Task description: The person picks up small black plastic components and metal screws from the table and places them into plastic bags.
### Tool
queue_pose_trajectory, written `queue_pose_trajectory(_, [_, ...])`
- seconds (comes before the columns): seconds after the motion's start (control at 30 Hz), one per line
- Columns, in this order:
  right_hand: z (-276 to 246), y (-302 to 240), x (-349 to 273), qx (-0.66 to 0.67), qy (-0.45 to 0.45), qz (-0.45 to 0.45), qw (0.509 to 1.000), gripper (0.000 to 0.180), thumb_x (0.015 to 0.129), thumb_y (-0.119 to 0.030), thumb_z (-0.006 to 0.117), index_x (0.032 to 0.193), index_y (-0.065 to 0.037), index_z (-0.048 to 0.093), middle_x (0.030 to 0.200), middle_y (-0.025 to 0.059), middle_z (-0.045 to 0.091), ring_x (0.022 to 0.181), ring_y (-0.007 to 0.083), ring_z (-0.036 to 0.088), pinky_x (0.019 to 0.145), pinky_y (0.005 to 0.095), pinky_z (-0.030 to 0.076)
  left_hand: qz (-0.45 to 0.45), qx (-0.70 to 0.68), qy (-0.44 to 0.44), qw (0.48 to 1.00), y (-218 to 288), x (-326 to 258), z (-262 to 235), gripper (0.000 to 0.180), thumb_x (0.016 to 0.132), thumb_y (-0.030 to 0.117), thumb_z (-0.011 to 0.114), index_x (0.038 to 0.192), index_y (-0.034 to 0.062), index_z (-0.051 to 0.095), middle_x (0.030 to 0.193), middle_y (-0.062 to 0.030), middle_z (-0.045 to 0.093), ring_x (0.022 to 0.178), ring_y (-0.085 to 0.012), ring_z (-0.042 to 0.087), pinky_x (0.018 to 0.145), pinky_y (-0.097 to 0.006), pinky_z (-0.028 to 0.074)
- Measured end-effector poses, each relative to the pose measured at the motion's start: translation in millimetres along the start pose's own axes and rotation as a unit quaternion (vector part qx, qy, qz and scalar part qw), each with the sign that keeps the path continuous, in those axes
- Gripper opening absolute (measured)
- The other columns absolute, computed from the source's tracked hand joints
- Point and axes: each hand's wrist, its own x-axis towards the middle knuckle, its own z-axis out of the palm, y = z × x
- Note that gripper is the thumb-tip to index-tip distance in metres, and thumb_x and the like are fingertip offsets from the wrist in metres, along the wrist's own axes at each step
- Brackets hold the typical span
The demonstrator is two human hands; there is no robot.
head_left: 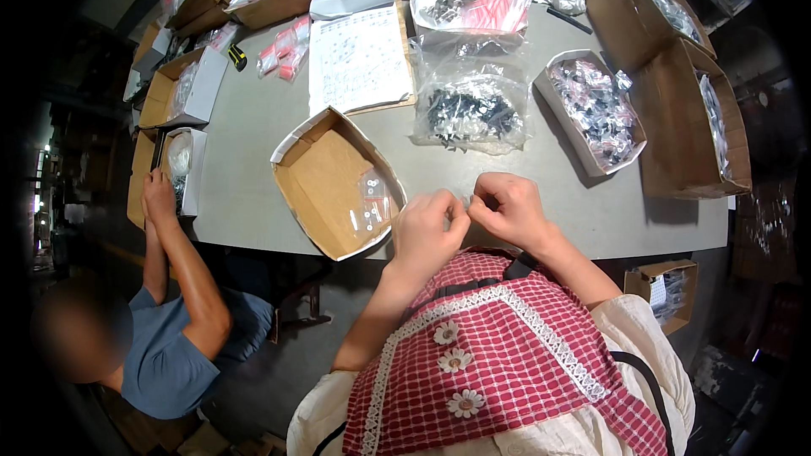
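Note:
My left hand (429, 224) and my right hand (509, 209) meet at the table's front edge, fingers pinched together. Between the fingertips is something small and pale that I cannot make out. Just left of my left hand stands a shallow cardboard box (317, 190) holding a few small clear bags (372, 203) with little white pieces inside. Beyond my hands lies an open clear plastic bag (473, 110) of small black and clear parts. A white carton (591, 110) full of small filled bags stands to the right.
Tall cardboard boxes (688, 118) line the right edge. At the back are a paper sheet on a clipboard (359, 59), red-edged bags (285, 49), a yellow cutter (237, 57) and a black marker (568, 20). At left a co-worker in a blue shirt (182, 355) reaches toward a carton (193, 173).

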Motion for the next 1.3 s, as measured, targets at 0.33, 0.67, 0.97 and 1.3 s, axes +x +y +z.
queue_pose_trajectory(0.33, [7, 34, 27, 0.263, -0.152, 0.211, 0.929, 0.014, 0.091, -0.013, 0.062, 0.091, 0.0, 0.068, 0.078, 0.0153, 0.068, 0.067, 0.0265, 0.066, 0.064, 0.0332, 0.051, 0.04, -0.025, 0.033, 0.998, -27, 2, 5, 0.028, 0.08, 0.011, 0.077, 0.105, 0.002, 0.067, 0.102, -0.0141, 0.07, 0.097, -0.0336, 0.067, 0.085, -0.041, 0.052])
queue_pose_trajectory(0.67, [52, 60, 33, -0.185, -0.096, -0.209, 0.955, 0.057, 0.081, -0.004, 0.058, 0.135, 0.011, 0.048, 0.143, 0.0289, 0.048, 0.133, 0.0412, 0.047, 0.115, 0.0474, 0.036, 0.022, -0.07, 0.035, 0.997, -25, -3, 10, 0.029, 0.081, 0.009, 0.077, 0.107, 0.0027, 0.067, 0.103, -0.0135, 0.07, 0.092, -0.0294, 0.069, 0.079, -0.036, 0.054])
queue_pose_trajectory(0.97, [10, 70, -13, -0.066, -0.153, -0.139, 0.976, 0.046, 0.088, -0.004, 0.062, 0.134, -0.004, 0.056, 0.145, 0.0201, 0.05, 0.136, 0.0372, 0.047, 0.112, 0.045, 0.04, -0.112, -0.162, -0.069, 0.978, -35, -19, 35, 0.035, 0.082, 0.016, 0.08, 0.111, 0.0022, 0.068, 0.097, -0.0128, 0.073, 0.088, -0.0228, 0.071, 0.08, -0.033, 0.055])
queue_pose_trajectory(1.3, [2, 84, -3, -0.036, -0.047, 0.014, 0.998, 0.032, 0.079, -0.002, 0.067, 0.111, -0.003, 0.062, 0.105, 0.0165, 0.061, 0.101, 0.0381, 0.059, 0.086, 0.0423, 0.049, -0.153, -0.209, -0.105, 0.96, -41, -16, 35, 0.036, 0.084, 0.02, 0.079, 0.112, 0.002, 0.067, 0.105, -0.0189, 0.073, 0.103, -0.0311, 0.071, 0.089, -0.037, 0.054])
